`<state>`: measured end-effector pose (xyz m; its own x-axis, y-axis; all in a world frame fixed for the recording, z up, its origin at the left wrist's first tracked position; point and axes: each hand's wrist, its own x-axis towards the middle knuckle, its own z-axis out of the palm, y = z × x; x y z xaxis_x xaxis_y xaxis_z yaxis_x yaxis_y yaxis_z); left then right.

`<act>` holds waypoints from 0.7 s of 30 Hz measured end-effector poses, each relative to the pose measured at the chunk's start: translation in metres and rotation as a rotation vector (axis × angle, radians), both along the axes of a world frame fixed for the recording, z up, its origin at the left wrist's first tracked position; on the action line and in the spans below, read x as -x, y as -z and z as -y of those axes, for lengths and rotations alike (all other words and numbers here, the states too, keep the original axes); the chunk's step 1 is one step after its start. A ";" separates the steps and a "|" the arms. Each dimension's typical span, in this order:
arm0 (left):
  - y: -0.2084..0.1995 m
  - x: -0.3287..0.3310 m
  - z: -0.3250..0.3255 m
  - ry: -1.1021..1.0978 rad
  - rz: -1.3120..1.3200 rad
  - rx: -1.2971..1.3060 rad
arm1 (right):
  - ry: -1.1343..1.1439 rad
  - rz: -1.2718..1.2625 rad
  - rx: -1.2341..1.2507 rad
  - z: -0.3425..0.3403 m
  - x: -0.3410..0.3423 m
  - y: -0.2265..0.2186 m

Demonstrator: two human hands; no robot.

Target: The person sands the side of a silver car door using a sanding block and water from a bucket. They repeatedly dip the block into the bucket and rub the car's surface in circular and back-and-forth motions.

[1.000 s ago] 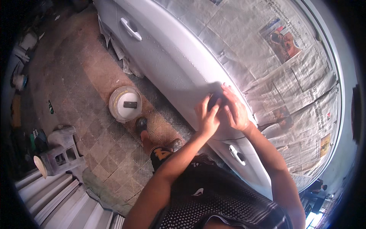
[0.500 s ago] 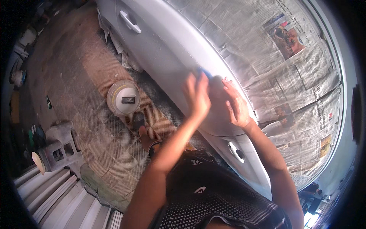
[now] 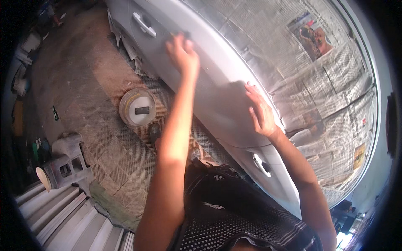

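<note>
- Car door (image 3: pixel 217 100): pale silver-grey, smooth, upright, runs diagonally from upper left toward lower right. Bright glare along the upper edge, soft shadow mid-panel.
- Handle (image 3: pixel 144 25): white, set in a recess near the door's far end.
- Dark blurred patch near that handle; can't tell if shadow or object.
- Second door (image 3: pixel 277 178): same colour, adjoins at a thin seam, own white handle.

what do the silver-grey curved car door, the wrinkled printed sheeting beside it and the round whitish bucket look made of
Silver-grey curved car door: probably painted metal, satin, judging by its smooth surface and soft highlight. Wrinkled printed sheeting: newspaper, mostly matte, shown by text columns, photos and creases. Round whitish bucket: likely plastic, as its wall looks translucent; finish unclear.
</note>
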<state>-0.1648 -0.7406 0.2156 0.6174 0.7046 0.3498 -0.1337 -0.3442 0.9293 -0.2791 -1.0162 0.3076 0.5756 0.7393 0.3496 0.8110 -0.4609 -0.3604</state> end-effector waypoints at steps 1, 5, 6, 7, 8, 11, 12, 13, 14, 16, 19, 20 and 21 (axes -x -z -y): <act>-0.018 -0.010 -0.018 0.028 -0.053 0.072 | 0.010 -0.007 -0.002 0.003 0.002 0.004; 0.013 0.086 0.128 -0.010 0.087 -0.101 | 0.028 -0.011 -0.027 0.005 0.000 0.008; 0.029 0.124 0.148 0.178 0.163 -0.211 | 0.039 -0.014 -0.038 0.009 0.003 0.009; 0.043 0.163 0.169 0.390 0.244 -0.295 | 0.054 -0.013 -0.054 0.012 0.005 0.009; 0.042 0.155 0.162 0.456 0.181 -0.040 | 0.062 -0.011 -0.038 0.017 0.004 0.010; 0.021 0.068 0.100 0.132 0.032 -0.051 | 0.088 0.021 0.012 0.022 0.010 0.008; 0.020 0.036 0.060 0.047 -0.027 -0.127 | 0.084 0.048 0.021 0.018 0.010 0.004; 0.016 0.004 0.012 0.023 0.042 0.031 | 0.061 0.066 0.021 0.013 0.008 0.004; 0.035 -0.023 -0.061 0.014 0.086 0.064 | -0.007 0.095 0.006 -0.007 -0.002 0.005; 0.017 -0.016 -0.072 0.230 0.114 0.438 | 0.019 0.115 0.037 0.005 -0.003 0.017; 0.032 0.040 -0.108 0.381 0.065 0.315 | 0.041 0.162 0.067 0.009 0.001 0.018; 0.043 0.070 -0.113 0.401 -0.025 0.417 | 0.053 0.169 0.081 0.011 0.001 0.019; 0.062 0.103 -0.127 0.363 -0.129 0.401 | 0.054 0.178 0.091 0.010 0.000 0.021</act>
